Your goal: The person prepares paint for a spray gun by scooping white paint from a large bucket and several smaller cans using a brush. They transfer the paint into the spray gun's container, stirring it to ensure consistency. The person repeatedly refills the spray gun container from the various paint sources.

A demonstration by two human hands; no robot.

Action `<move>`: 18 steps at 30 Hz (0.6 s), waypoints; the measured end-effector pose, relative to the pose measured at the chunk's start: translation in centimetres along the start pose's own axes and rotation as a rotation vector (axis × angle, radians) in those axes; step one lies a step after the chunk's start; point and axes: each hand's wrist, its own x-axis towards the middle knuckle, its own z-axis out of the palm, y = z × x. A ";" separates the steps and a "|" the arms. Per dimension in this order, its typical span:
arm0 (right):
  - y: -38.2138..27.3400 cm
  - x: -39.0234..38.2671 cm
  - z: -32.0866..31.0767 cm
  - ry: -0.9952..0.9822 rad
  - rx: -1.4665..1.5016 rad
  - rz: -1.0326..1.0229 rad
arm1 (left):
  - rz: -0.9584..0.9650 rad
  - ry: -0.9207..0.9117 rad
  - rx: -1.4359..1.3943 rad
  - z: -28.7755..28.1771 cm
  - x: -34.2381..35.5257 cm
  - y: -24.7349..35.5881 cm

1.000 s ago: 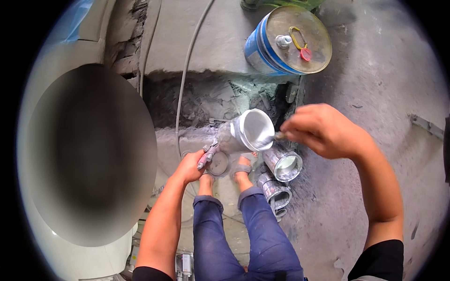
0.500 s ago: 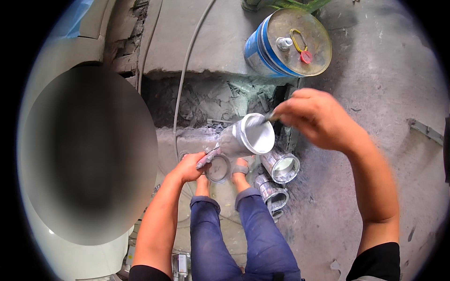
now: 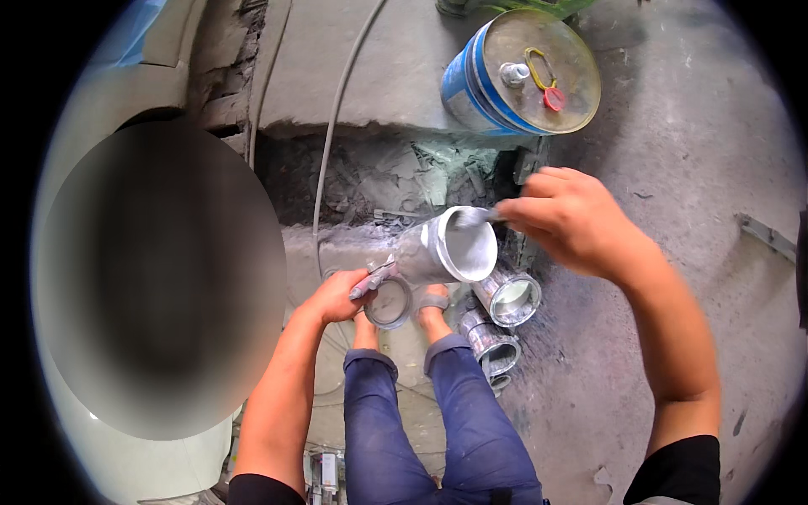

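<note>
My left hand (image 3: pixel 334 296) is closed round a pinkish-grey handle (image 3: pixel 370 279) at the side of a metal cup (image 3: pixel 416 255). The cup is tilted, its mouth facing right, and pale coating covers its inside and rim. My right hand (image 3: pixel 566 217) pinches a small brush (image 3: pixel 473 218), whose pale bristles reach into the cup's mouth near the upper rim. My fingers hide most of the brush's handle. Just below the cup, a round clear lid or ring (image 3: pixel 390 304) lies on the ground near my feet.
Metal cups (image 3: pixel 513 301) (image 3: pixel 497 352) lie on their sides by my right foot. Ahead stands a blue drum (image 3: pixel 461 84) with a spout and red cap. A debris-filled trench (image 3: pixel 358 181) runs across, crossed by a grey hose (image 3: pixel 326 160). A blurred dark oval covers the left.
The brush and my right hand have shifted slightly, the bristles now showing nearer the cup's upper rim. My left hand still grips the handle, and the cup keeps almost the same tilt.
</note>
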 end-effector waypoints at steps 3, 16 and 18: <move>0.0 1.7 4.1 0.175 -0.115 -0.185 | 0.007 0.041 0.001 0.0 0.3 0.7; -0.5 -2.5 1.1 0.214 -0.125 0.001 | -0.015 0.429 0.244 2.2 -0.7 -2.1; -0.8 -4.3 2.0 0.114 -0.018 0.083 | -0.003 0.469 0.243 2.4 -0.6 -2.2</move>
